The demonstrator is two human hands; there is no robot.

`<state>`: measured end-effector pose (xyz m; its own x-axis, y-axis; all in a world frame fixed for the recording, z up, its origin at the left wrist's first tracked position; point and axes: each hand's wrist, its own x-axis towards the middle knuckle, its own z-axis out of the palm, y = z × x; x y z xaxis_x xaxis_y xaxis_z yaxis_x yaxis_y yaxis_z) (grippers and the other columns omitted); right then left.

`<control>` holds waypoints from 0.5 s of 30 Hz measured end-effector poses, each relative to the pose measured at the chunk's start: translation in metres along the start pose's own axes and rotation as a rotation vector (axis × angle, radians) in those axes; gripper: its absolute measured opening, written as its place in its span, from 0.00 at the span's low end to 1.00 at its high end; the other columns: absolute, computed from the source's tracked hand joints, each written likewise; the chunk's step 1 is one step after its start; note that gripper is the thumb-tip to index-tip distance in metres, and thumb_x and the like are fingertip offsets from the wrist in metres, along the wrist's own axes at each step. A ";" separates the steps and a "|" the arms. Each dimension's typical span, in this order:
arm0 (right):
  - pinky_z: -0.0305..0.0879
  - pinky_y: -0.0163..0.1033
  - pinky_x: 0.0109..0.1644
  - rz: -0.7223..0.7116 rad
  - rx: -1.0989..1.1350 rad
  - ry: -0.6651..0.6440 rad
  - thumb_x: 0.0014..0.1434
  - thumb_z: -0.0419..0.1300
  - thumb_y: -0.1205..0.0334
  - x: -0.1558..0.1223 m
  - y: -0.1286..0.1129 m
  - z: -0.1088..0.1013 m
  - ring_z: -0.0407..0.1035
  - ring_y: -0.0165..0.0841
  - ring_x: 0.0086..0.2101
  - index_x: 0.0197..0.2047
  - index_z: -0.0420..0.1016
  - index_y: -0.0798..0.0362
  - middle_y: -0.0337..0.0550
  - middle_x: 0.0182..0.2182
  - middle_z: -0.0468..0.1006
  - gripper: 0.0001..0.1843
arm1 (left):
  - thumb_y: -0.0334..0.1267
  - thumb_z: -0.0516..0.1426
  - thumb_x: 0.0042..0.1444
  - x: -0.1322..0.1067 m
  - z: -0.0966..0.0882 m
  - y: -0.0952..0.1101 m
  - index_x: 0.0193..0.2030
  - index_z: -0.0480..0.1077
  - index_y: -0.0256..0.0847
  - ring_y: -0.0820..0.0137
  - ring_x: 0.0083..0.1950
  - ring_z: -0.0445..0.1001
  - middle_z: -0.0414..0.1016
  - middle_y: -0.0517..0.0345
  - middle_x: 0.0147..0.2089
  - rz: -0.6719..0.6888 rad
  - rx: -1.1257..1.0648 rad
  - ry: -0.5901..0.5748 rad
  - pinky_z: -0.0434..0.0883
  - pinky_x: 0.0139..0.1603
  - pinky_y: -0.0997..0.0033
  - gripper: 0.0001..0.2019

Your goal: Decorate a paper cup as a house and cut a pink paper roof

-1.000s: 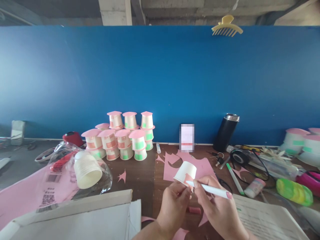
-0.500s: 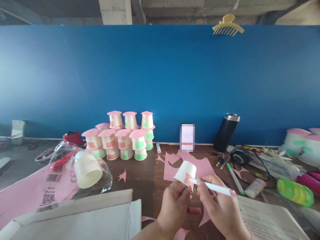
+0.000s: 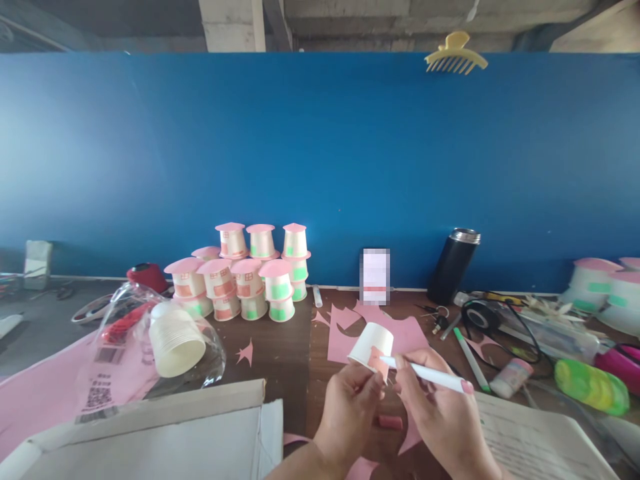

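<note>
My left hand (image 3: 353, 403) is closed on the rim of a white paper cup (image 3: 367, 341), which is upside down and tilted. A pinkish-red coloured patch shows on the cup's near side. My right hand (image 3: 440, 407) grips a white marker (image 3: 433, 376), its tip touching the cup at the patch. Below the cup, a red marker cap (image 3: 389, 422) lies on the brown table between my wrists. Cut pink paper (image 3: 345, 337) lies behind the cup.
Stacked cup houses (image 3: 250, 287) with pink roofs stand left of centre. A bag of cups (image 3: 177, 343) and a white box (image 3: 165, 433) lie at left. On the right are a black bottle (image 3: 453, 267), a green-capped marker (image 3: 473, 360) and a written sheet (image 3: 540, 440).
Both hands, the cup and the marker stay almost in place. The marker tip has shifted very slightly on the coloured patch.
</note>
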<state>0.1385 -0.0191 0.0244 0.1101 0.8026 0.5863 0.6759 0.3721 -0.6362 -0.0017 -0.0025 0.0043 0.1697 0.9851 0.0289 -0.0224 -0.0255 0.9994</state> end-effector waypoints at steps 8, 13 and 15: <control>0.63 0.32 0.22 0.015 0.066 -0.032 0.64 0.56 0.54 -0.002 -0.001 -0.001 0.67 0.29 0.18 0.31 0.68 0.49 0.34 0.19 0.73 0.12 | 0.52 0.58 0.53 0.000 -0.001 0.002 0.23 0.70 0.37 0.69 0.30 0.65 0.68 0.59 0.25 -0.033 -0.083 -0.026 0.61 0.35 0.71 0.18; 0.69 0.32 0.27 0.020 0.194 0.040 0.64 0.56 0.56 -0.003 0.004 0.000 0.72 0.31 0.24 0.39 0.70 0.49 0.36 0.24 0.75 0.07 | 0.52 0.59 0.52 0.002 -0.001 0.003 0.24 0.71 0.36 0.69 0.30 0.66 0.69 0.58 0.24 -0.068 -0.169 -0.035 0.62 0.37 0.70 0.19; 0.69 0.32 0.27 0.025 0.195 0.021 0.64 0.56 0.56 -0.004 0.006 0.000 0.73 0.31 0.25 0.39 0.70 0.49 0.37 0.25 0.76 0.06 | 0.52 0.59 0.52 0.003 -0.001 0.003 0.25 0.72 0.35 0.70 0.31 0.66 0.69 0.57 0.25 -0.081 -0.203 -0.039 0.62 0.36 0.70 0.19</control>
<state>0.1425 -0.0196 0.0183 0.1415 0.8033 0.5786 0.5189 0.4376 -0.7344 -0.0027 0.0004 0.0074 0.2168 0.9751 -0.0470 -0.2048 0.0926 0.9744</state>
